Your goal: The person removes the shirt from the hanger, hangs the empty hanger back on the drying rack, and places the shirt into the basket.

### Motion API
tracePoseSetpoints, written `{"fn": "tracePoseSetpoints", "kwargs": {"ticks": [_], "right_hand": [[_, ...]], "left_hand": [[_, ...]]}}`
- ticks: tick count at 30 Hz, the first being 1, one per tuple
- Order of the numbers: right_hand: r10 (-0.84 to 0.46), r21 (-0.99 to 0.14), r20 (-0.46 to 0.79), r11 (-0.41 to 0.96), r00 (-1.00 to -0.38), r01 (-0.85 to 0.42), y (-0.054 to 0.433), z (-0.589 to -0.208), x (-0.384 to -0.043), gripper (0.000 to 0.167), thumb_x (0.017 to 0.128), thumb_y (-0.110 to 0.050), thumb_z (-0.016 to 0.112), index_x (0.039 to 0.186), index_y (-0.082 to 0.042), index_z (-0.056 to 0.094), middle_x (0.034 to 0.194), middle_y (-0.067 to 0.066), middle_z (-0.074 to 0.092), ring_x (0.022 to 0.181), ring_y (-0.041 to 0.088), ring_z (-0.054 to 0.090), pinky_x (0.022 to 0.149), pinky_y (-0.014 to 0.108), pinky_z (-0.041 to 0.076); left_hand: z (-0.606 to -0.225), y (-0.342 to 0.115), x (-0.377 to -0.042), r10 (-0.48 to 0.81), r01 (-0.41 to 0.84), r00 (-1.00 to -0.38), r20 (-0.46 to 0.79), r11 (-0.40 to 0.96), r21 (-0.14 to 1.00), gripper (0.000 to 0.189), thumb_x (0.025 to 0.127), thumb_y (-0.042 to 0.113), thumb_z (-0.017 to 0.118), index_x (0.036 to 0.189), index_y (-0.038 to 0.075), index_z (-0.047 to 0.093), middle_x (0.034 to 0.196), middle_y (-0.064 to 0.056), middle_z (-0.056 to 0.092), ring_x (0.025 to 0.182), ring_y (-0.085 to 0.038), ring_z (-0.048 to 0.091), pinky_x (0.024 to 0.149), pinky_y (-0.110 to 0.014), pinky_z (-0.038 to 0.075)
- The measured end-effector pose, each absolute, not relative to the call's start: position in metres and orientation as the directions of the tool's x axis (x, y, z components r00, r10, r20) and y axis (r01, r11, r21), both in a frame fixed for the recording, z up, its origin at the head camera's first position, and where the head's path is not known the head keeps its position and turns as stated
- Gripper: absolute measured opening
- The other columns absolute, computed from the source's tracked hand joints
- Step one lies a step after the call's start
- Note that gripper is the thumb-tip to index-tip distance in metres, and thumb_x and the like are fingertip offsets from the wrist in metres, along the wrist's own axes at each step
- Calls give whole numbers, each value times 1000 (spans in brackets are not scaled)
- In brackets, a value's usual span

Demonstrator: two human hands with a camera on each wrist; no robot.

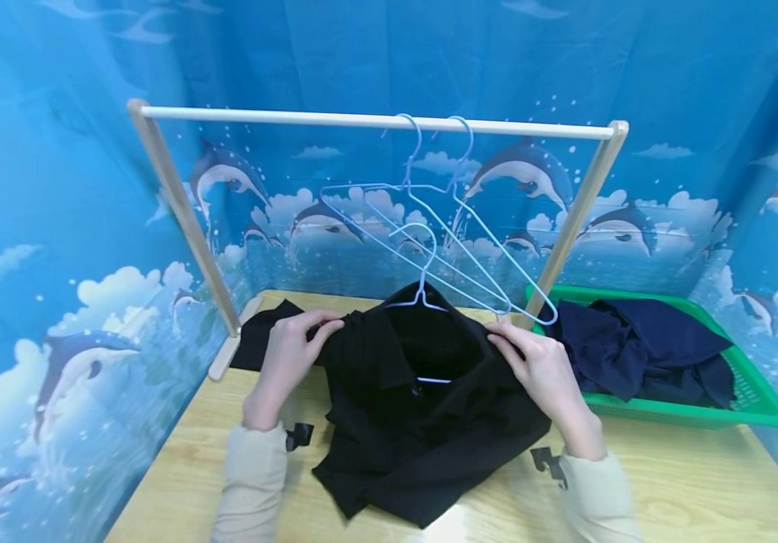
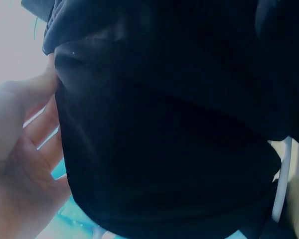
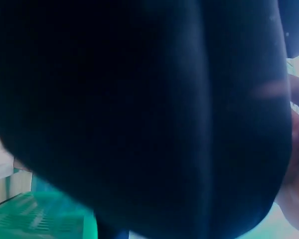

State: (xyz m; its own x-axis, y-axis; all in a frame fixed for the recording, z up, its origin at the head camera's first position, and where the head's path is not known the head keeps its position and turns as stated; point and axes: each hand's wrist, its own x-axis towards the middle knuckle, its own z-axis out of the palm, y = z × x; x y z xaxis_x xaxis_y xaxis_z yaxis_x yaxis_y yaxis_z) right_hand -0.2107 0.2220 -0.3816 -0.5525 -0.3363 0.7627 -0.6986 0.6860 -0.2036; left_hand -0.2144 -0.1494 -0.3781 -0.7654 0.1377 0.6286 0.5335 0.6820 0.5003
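A black collared shirt (image 1: 422, 452) hangs between the two hands above the table, its lower part spread toward the front. Inside it sits a pale blue wire hanger (image 1: 422, 286); the hook rises out of the neck opening, off the rail, and a bit of the lower bar shows in the opening. My left hand (image 1: 287, 358) pinches the shirt at its left shoulder. At the opposite shoulder, my right hand (image 1: 545, 369) pinches the cloth between thumb and fingers. Black fabric fills most of both wrist views and covers the fingertips there.
A wooden rack with a white rail (image 1: 280, 116) stands behind the shirt. Two bare wire hangers (image 1: 409, 162) hang from it. On the right, a green basket (image 1: 762, 400) holds dark navy clothing (image 1: 640, 347). Dolphin-printed curtains (image 1: 63, 302) surround the wooden table (image 1: 178, 467).
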Motion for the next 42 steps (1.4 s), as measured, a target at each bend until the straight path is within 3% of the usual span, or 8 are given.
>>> {"fn": "tracePoseSetpoints", "kwargs": {"ticks": [8, 28, 42], "right_hand": [[-368, -185, 760, 669, -537, -720, 212, -387, -212, 30, 85, 2, 77, 110, -13, 74, 100, 3, 77, 76, 19, 73, 64, 39, 56], [-438, -185, 746, 587, -501, -788, 191, -393, -209, 31, 84, 2, 78, 111, -13, 74, 103, 0, 77, 84, 16, 75, 70, 36, 58], [-416, -212, 743, 597, -524, -774, 204, -387, -211, 31, 80, 3, 80, 106, -13, 77, 99, -1, 78, 80, 14, 74, 68, 32, 56]], "left_hand": [[-382, -140, -216, 158, 558, -751, 641, 672, 487, 13, 95, 18, 72, 101, 9, 78, 97, -6, 77, 85, -21, 73, 79, -39, 58], [-384, -114, -215, 228, 642, -700, 676, 615, 458, 11, 95, 16, 71, 100, 8, 77, 97, -5, 77, 88, -19, 73, 83, -37, 58], [-376, -133, -213, 147, 658, -662, 734, 583, 476, 8, 94, 10, 71, 98, 8, 78, 95, -6, 77, 86, -19, 74, 79, -37, 58]]}}
